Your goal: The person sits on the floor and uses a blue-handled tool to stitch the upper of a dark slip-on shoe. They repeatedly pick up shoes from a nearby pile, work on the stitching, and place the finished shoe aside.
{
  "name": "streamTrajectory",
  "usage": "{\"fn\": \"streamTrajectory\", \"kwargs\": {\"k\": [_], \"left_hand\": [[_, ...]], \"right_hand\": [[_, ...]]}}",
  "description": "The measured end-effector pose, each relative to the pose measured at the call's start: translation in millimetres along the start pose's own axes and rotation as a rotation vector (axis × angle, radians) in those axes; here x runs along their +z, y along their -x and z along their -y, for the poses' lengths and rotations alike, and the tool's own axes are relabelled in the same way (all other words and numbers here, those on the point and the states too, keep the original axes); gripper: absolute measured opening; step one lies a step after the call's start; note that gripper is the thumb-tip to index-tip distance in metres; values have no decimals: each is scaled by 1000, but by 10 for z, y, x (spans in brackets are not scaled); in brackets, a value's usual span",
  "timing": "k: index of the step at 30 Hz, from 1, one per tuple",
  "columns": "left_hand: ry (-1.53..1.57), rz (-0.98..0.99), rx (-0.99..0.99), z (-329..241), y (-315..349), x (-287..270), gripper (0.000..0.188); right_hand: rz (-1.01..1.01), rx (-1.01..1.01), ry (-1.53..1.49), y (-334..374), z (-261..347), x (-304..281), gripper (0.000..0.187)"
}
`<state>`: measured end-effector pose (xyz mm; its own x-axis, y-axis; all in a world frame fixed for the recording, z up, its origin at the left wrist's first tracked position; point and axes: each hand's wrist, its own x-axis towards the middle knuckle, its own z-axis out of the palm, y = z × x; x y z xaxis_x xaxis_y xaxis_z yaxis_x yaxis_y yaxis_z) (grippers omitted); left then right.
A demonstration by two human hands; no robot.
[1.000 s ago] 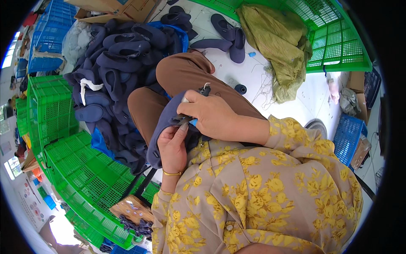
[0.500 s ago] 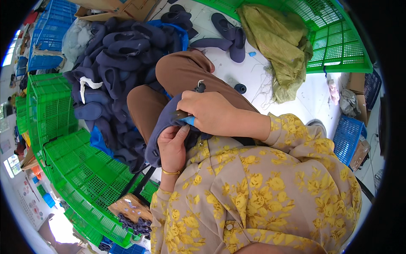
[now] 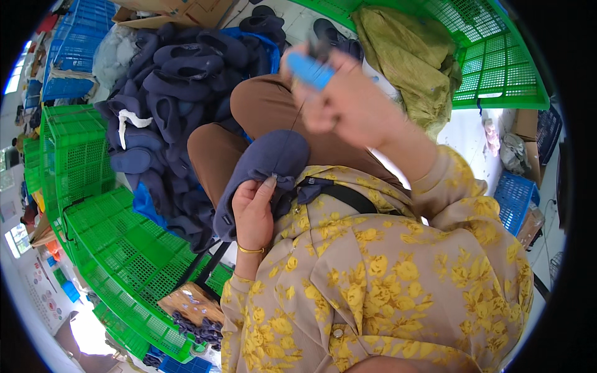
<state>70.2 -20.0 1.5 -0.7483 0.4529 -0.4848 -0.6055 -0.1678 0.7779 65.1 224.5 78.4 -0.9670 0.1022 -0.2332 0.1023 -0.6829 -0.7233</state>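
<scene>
Thread (image 3: 299, 116) now runs straight from slipper (image 3: 264, 158) to right hand (image 3: 354, 99), which has moved up and away, so it seems pulled tight. Its fingers are blurred; I cannot tell their grip. Left hand (image 3: 254, 214) clamps thumb and fingers on slipper's puckered edge, over lap (image 3: 329, 149). Slipper looks soft, like matt cloth, with rounded end.

We could pass a hand right of the lap (image 3: 264, 102), over the floor (image 3: 467, 140) between sack (image 3: 407, 56) and right sleeve (image 3: 449, 177). Gap between shoe (image 3: 268, 155) and raised right hand (image 3: 351, 93), gripping a blurred dark tool (image 3: 319, 48): we mark it crossed by a thread (image 3: 298, 115). Left hand (image 3: 254, 214) blocks the shoe's near side. Beyond the lap's left edge, shoe pile (image 3: 177, 93) and green crate (image 3: 130, 248) wall us off.
</scene>
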Motion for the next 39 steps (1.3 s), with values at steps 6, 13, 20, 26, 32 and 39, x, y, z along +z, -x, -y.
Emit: {"fn": "streamTrajectory", "kwargs": {"k": [6,13,20,26,32,39], "left_hand": [[-98,-8,-9,-94,38,150,15],[-14,95,-3,-64,6,24,21],[23,31,-41,-65,0,49,14],[12,13,-41,-69,-1,76,11],[4,8,-35,-49,-2,38,9],[-35,-21,-24,-27,4,55,9]], "right_hand": [[-222,-535,-88,117,1134,-334,15],[-92,-395,717,227,108,-490,15],[301,-259,1288,431,-719,-280,42],[336,-201,1380,429,-733,-246,42],[360,-205,1429,423,-700,-204,39],[420,-154,1651,429,-677,-59,30]]}}
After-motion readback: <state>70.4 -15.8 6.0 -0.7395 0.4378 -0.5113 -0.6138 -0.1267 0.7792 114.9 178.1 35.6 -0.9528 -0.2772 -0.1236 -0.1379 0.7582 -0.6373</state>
